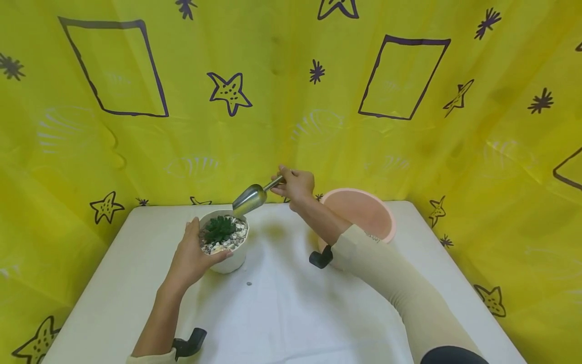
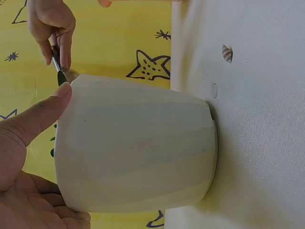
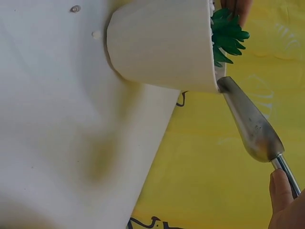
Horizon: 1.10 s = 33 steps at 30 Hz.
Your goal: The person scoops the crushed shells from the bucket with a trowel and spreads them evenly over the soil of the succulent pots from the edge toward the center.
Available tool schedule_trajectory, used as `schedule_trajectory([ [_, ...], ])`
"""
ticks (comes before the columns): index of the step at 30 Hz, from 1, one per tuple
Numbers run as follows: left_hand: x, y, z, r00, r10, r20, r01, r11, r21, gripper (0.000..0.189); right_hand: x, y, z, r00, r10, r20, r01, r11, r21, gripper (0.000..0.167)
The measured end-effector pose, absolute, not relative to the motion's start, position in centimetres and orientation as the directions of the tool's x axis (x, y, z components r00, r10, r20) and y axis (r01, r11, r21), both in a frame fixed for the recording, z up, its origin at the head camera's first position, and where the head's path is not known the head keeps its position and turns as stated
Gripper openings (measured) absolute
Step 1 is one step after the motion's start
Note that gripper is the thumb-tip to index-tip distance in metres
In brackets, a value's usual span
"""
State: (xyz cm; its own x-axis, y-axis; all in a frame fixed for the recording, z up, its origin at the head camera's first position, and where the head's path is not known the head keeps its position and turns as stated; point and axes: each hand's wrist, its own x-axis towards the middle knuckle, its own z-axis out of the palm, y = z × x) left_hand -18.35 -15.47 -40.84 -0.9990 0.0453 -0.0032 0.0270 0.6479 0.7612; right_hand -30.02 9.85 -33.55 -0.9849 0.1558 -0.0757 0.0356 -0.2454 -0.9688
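A white plant pot [image 1: 233, 263] stands on the table, filled with small pale pebbles [image 1: 238, 235] around a green succulent [image 1: 219, 229]. My left hand [image 1: 193, 255] grips the pot near its rim, thumb on the near side and fingers on the far left side. In my right hand [image 1: 297, 187] is the handle of a metal scoop [image 1: 250, 198], tilted down to the left. The scoop's tip meets the pot's rim at the back right, above the pebbles. What the scoop contains is hidden. In the right wrist view, the scoop [image 3: 252, 126] touches the pot's edge.
A pink bucket [image 1: 392, 225] stands at the back right, partly behind the right forearm. On the white table [image 1: 282, 313], a small striped shell [image 2: 227, 53] and a pale pebble [image 2: 214, 90] lie near the pot. A yellow patterned curtain [image 1: 273, 131] surrounds the table.
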Motion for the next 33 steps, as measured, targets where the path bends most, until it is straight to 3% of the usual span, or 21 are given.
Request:
schedule_trajectory([
  [6,-18.5,-15.5,-40.9,-0.999,0.043,0.001,0.029,0.654,0.756,0.124,-29.9,9.7,-33.1,-0.988,0.138,-0.063,0.029,-0.231,-0.972,0.041],
  [20,-18.2,-15.4,-41.3,-0.998,0.06,-0.002,0.039,0.659,0.751,0.127,-29.5,10.9,-32.4,-0.987,0.127,-0.102,0.065,-0.27,-0.961,0.04],
  [26,-17.9,-14.4,-41.8,-0.996,0.042,0.081,0.088,0.693,0.716,0.13,-28.8,13.8,-31.1,-0.982,0.143,-0.125,0.072,-0.33,-0.941,0.043],
  [33,-17.4,-11.1,-41.0,-0.951,0.014,0.308,0.221,0.727,0.65,0.121,-27.6,17.8,-29.8,-0.974,0.141,-0.177,0.097,-0.446,-0.89,0.033],
])
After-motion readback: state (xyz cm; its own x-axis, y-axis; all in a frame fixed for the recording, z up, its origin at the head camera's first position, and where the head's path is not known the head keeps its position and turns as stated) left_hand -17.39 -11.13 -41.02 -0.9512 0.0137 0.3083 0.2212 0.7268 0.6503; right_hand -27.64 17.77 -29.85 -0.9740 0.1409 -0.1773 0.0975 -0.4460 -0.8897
